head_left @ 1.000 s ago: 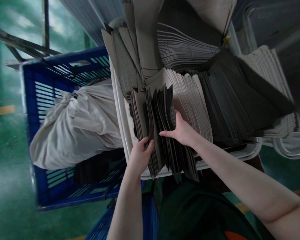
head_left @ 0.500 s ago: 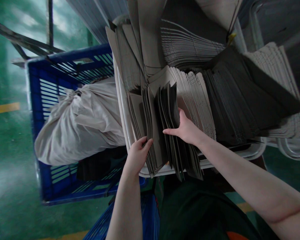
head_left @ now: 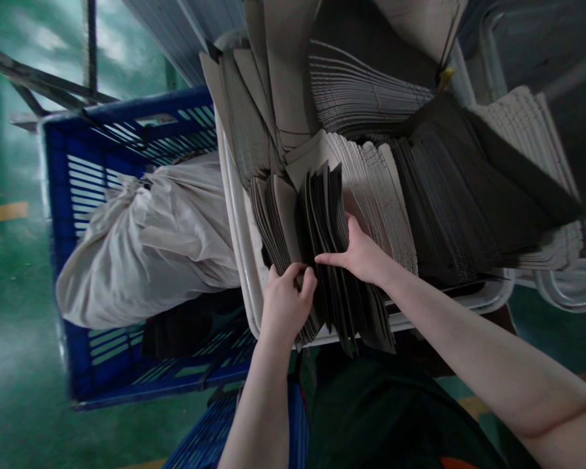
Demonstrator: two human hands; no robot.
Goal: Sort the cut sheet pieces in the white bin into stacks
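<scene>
Two bundles of thin flat sheets stand on edge at the front of a white tub (head_left: pixel 241 244); their material is unclear. My left hand (head_left: pixel 288 303) is closed at the grey-brown sheets (head_left: pixel 278 218), its fingers curled over their edges. To its right, my right hand (head_left: pixel 364 254) holds the bundle of dark grey sheets (head_left: pixel 325 215), thumb on the near face and fingers behind. The fingertips behind that bundle are hidden. Just beyond my right hand, a fanned row of pale sheets (head_left: pixel 378 189) leans in the tub.
More dark sheets (head_left: pixel 449 195) and a layered stack (head_left: pixel 366 91) fill the tub's right and back. A blue crate (head_left: pixel 53 260) on the left holds a tied white cloth sack (head_left: pixel 176 241). Another clear tub (head_left: pixel 561 290) stands at right, and a metal frame (head_left: pixel 39 81) at upper left.
My left hand has moved right, toward the dark bundle, and the grey-brown sheets at left are now pushed together. My right hand keeps its grip. The view has shifted slightly.
</scene>
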